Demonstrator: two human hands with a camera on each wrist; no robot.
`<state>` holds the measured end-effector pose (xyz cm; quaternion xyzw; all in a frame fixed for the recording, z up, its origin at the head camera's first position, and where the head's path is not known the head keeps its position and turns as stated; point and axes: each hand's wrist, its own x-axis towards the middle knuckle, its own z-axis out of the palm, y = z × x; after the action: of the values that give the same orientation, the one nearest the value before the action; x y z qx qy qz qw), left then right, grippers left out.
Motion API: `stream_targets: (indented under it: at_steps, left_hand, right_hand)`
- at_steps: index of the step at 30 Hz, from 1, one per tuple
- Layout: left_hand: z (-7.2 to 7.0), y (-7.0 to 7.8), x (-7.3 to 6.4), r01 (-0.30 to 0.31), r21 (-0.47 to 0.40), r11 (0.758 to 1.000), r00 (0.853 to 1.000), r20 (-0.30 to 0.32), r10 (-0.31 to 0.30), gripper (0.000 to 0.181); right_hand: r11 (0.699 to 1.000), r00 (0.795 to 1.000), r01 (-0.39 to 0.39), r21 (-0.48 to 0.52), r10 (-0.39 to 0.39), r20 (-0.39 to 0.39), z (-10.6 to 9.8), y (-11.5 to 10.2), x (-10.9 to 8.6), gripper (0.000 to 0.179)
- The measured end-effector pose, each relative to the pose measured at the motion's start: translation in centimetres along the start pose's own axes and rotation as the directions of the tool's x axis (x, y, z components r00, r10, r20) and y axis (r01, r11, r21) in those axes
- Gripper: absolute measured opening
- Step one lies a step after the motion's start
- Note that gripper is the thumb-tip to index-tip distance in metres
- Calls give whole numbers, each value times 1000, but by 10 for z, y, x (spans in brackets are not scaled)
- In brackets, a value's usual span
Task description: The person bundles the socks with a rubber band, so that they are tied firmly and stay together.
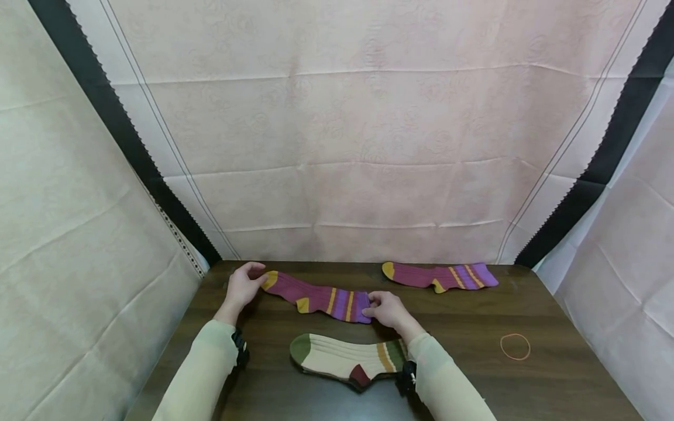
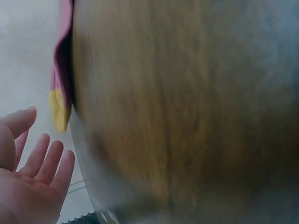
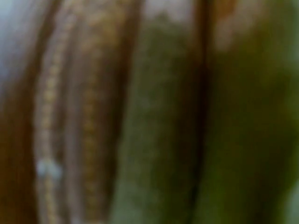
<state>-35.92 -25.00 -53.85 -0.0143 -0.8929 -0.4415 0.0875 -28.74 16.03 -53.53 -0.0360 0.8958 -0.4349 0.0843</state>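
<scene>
A purple sock [image 1: 321,297] with yellow toe, heel and stripes lies stretched between my two hands. At its cuff, my right hand [image 1: 391,310] pinches the fabric between thumb and fingers. My left hand [image 1: 244,287] is beside the toe; in the left wrist view its fingers [image 2: 49,163] are spread, a little apart from the yellow toe [image 2: 59,111]. A matching purple sock [image 1: 439,276] lies flat at the back right. Nearer me is a stack of cream socks [image 1: 344,356] with green toes and cuffs, partly under my right wrist. The right wrist view is blurred, filled by green cuffs [image 3: 159,121].
An orange rubber band [image 1: 515,347] lies on the right of the dark wooden table [image 1: 453,374]. Pale fabric walls [image 1: 368,146] stand behind the table and on both sides, with black strips at the corners.
</scene>
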Motion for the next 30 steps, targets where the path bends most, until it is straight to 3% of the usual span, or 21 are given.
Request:
stream_targets:
  at_steps: [5, 10, 22, 30]
  left_hand:
    - [2, -4, 5, 23, 34, 999, 998, 57, -25, 35]
    - [6, -3, 7, 55, 8, 998, 994, 89, -55, 42]
    - [7, -9, -3, 152, -86, 985, 986, 82, -145, 44]
    - [8, -10, -7, 165, -98, 981, 983, 93, -156, 38]
  right_hand:
    - [1000, 1000, -11, -28, 11, 21, 0, -2, 0, 38]
    - [999, 999, -13, -43, 14, 29, 0, -3, 2, 35]
    - [999, 998, -24, -41, 26, 50, 4, 0, 5, 43]
    - [998, 999, -30, -49, 32, 32, 4, 1, 4, 44]
